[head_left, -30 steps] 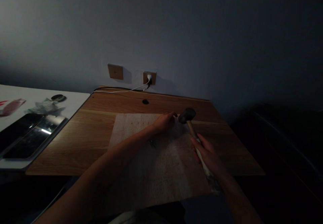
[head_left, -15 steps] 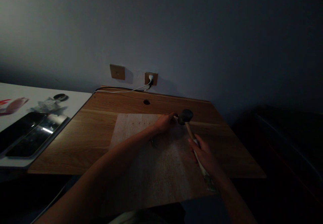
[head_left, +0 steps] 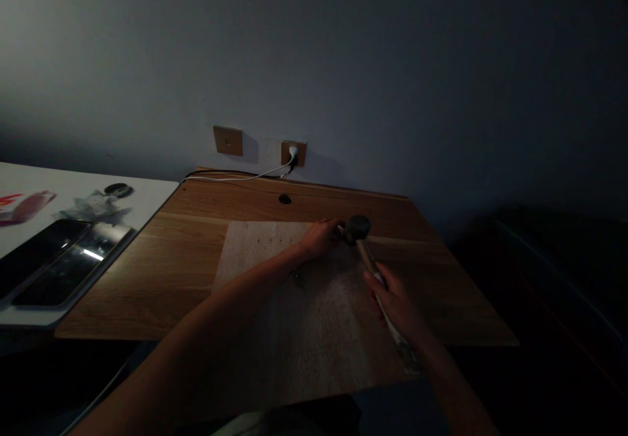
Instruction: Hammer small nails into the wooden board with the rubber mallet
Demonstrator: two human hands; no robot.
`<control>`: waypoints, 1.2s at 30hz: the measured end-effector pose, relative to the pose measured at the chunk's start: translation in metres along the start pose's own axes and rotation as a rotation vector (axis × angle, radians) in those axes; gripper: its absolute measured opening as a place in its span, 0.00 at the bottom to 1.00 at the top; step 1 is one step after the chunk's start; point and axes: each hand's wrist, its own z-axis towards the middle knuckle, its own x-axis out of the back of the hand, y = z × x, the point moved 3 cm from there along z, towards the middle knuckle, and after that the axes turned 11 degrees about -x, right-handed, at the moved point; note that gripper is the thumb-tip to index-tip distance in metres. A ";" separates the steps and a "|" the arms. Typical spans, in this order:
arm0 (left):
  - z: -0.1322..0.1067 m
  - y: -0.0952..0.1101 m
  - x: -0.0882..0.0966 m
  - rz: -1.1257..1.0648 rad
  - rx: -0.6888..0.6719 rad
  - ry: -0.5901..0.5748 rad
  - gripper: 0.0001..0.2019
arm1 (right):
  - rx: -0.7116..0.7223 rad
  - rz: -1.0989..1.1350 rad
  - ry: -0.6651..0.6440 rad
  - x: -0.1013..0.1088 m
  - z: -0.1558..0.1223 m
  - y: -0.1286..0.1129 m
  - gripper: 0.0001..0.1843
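Observation:
My right hand is wrapped round the handle of a hammer with a dark, rounded head and a wooden shaft. Its head is just right of my left fingertips; in the dim light I cannot tell whether they touch. My left hand rests at the far right part of a pale wooden board, fingers curled in a pinch, and what they hold is hidden. Several small dark dots run in a row along the board's far edge. A little heap of thin, dark metal pieces lies beside my left forearm.
The board lies on a brown wooden desk against the wall. At the left, a white table carries dark glossy panels, crumpled plastic and a black round object. A white cable runs to a wall socket.
The hammer head has shifted slightly left and down, closer to my left fingertips. My left hand has barely moved, and my right keeps its grip.

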 end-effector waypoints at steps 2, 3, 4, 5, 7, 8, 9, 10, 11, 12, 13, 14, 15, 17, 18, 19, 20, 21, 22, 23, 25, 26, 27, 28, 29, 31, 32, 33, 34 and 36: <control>0.000 0.001 0.000 -0.001 0.005 -0.009 0.21 | 0.014 -0.003 0.013 0.000 0.000 0.001 0.29; 0.000 0.001 -0.001 0.002 0.011 -0.010 0.21 | 0.015 -0.004 0.015 0.000 0.000 0.002 0.28; 0.000 0.001 -0.002 0.006 0.019 -0.011 0.21 | 0.008 -0.005 0.009 -0.001 0.000 0.002 0.28; 0.001 0.001 -0.002 0.009 0.027 -0.011 0.21 | -0.003 -0.006 -0.002 -0.001 0.000 0.002 0.28; 0.003 0.002 -0.002 0.014 0.032 -0.009 0.21 | -0.027 0.005 -0.010 -0.002 -0.002 0.002 0.30; 0.004 0.003 0.000 0.027 0.028 -0.008 0.21 | -0.032 0.018 -0.004 -0.001 -0.003 0.002 0.31; 0.004 0.004 0.004 0.048 0.015 -0.011 0.20 | -0.036 0.031 0.007 -0.001 -0.005 0.002 0.32; 0.002 0.007 0.010 0.075 -0.008 -0.018 0.19 | -0.038 0.041 0.020 0.000 -0.007 0.002 0.32; -0.001 0.010 0.018 0.104 -0.037 -0.034 0.18 | -0.046 0.051 0.035 0.001 -0.009 0.003 0.33; -0.006 0.014 0.028 0.131 -0.068 -0.067 0.16 | -0.060 0.059 0.045 0.002 -0.012 0.004 0.33; -0.012 0.019 0.039 0.145 -0.101 -0.112 0.14 | -0.073 0.064 0.048 0.003 -0.014 0.006 0.32; -0.021 0.024 0.051 0.146 -0.118 -0.177 0.12 | -0.082 0.065 0.044 0.004 -0.016 0.009 0.32; -0.031 0.029 0.061 0.157 -0.114 -0.267 0.09 | -0.086 0.063 0.037 0.005 -0.018 0.012 0.31; -0.052 0.039 0.080 0.246 -0.102 -0.421 0.07 | -0.087 0.062 0.020 0.005 -0.020 0.018 0.31; -0.062 0.044 0.087 0.278 -0.086 -0.470 0.07 | -0.090 0.066 0.011 0.005 -0.020 0.021 0.31; -0.070 0.048 0.091 0.297 -0.069 -0.507 0.09 | -0.098 0.074 0.010 0.005 -0.020 0.024 0.30; -0.076 0.050 0.094 0.305 -0.048 -0.530 0.10 | -0.107 0.087 0.011 0.005 -0.020 0.027 0.30; -0.081 0.052 0.094 0.305 -0.028 -0.543 0.11 | -0.114 0.098 0.010 0.004 -0.019 0.029 0.29; -0.084 0.053 0.092 0.303 -0.012 -0.552 0.12 | -0.121 0.106 0.010 0.004 -0.019 0.030 0.28; -0.086 0.053 0.089 0.301 -0.005 -0.557 0.13 | -0.130 0.109 0.014 0.004 -0.018 0.030 0.28; -0.088 0.053 0.084 0.304 -0.013 -0.563 0.12 | -0.147 0.105 0.019 0.004 -0.018 0.030 0.29; -0.088 0.052 0.082 0.310 -0.019 -0.565 0.11 | -0.155 0.102 0.019 0.004 -0.018 0.030 0.29; -0.089 0.052 0.081 0.318 -0.024 -0.570 0.10 | -0.161 0.101 0.017 0.004 -0.018 0.030 0.30; -0.089 0.052 0.080 0.326 -0.028 -0.577 0.09 | -0.161 0.104 0.014 0.004 -0.018 0.030 0.30; -0.089 0.051 0.079 0.333 -0.034 -0.585 0.08 | -0.156 0.109 0.009 0.004 -0.018 0.030 0.29; -0.089 0.050 0.079 0.332 -0.056 -0.587 0.07 | -0.151 0.128 0.010 0.004 -0.017 0.031 0.29; -0.087 0.048 0.080 0.324 -0.070 -0.568 0.06 | -0.155 0.135 0.008 0.004 -0.017 0.031 0.29; -0.084 0.046 0.080 0.312 -0.084 -0.535 0.06 | -0.164 0.141 0.007 0.004 -0.018 0.031 0.30; -0.079 0.043 0.079 0.291 -0.094 -0.491 0.06 | -0.177 0.147 0.009 0.004 -0.018 0.031 0.31; -0.066 0.035 0.077 0.222 -0.108 -0.387 0.07 | -0.205 0.150 0.022 0.004 -0.020 0.030 0.33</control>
